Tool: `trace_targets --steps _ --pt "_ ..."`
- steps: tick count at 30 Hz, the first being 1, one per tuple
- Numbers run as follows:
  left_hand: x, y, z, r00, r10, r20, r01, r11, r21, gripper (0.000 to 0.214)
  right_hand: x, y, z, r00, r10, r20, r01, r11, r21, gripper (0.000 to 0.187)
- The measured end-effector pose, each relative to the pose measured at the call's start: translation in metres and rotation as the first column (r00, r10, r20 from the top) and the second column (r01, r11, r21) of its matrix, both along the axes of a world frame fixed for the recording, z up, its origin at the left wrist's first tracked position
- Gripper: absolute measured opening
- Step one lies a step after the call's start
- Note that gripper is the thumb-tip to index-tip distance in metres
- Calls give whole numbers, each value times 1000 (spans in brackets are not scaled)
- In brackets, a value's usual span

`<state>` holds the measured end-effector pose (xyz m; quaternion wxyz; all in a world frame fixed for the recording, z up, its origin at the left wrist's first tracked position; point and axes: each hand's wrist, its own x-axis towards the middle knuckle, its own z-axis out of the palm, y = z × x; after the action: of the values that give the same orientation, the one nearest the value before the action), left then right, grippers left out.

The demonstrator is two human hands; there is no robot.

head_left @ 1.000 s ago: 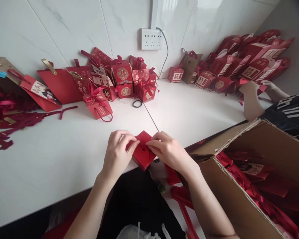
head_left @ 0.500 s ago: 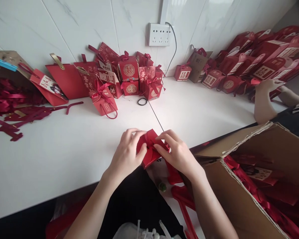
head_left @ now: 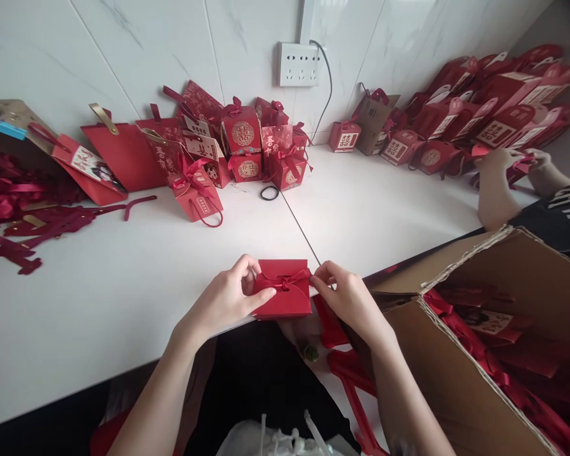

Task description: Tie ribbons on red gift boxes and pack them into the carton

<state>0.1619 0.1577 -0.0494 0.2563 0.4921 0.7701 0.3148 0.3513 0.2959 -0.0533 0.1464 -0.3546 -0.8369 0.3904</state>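
Observation:
A red gift box (head_left: pixel 282 306) sits at the table's front edge before me, with a red ribbon (head_left: pixel 289 278) tied in a knot across its top. My left hand (head_left: pixel 228 291) grips the box's left side, thumb lying over the top near the knot and fingers curled behind the corner. At the right side, my right hand (head_left: pixel 344 292) pinches the ribbon's end between thumb and forefinger. Whether the left fingertips also hold a ribbon end is hidden.
Finished-looking red boxes (head_left: pixel 242 136) and bags line the wall, and more are piled (head_left: pixel 484 114) at right. A co-worker's hands (head_left: pixel 508 161) handle something red there. An open carton (head_left: pixel 456 367) stands at my right; loose ribbons (head_left: pixel 9 196) lie left.
The gift box has turned so its long side faces me. My hands have moved apart, from the knot in the middle to the box's two sides.

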Motion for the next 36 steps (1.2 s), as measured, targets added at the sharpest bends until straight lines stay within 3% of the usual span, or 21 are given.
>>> trace_targets --steps 3,7,15,20,24,26,29,33,36 --pt "-3 -2 -5 997 48 54 -52 997 57 32 -4 6 -9 988 23 -153 -44 990 -133 20" --pt "-9 -1 -13 959 34 283 -30 999 -17 32 -8 12 -20 953 -33 -301 -90 918 -385 30" --pt "-12 -2 -15 913 -33 407 48 998 -28 41 -4 7 -17 989 41 -144 -116 816 -566 50" --pt "-8 -2 -22 872 -74 483 49 997 64 41 1 4 -14 966 60 -250 -207 760 -616 47" --pt "-6 -2 -31 859 -66 508 -13 988 151 40 0 4 -21 963 3 -268 -175 763 -622 47" --pt "-6 -2 -34 847 -60 528 -33 986 165 40 0 5 -25 959 -30 -281 -168 738 -654 48" --pt "-10 -4 -34 819 -64 570 -13 992 129 42 5 9 -27 964 -7 -266 -183 706 -684 48" --pt "-31 -19 -26 842 -83 533 79 996 30 41 22 19 -20 969 92 -230 -226 708 -668 50" --pt "-53 -36 -18 857 -42 514 37 999 20 39 33 24 -14 920 -61 -388 -234 709 -665 44"
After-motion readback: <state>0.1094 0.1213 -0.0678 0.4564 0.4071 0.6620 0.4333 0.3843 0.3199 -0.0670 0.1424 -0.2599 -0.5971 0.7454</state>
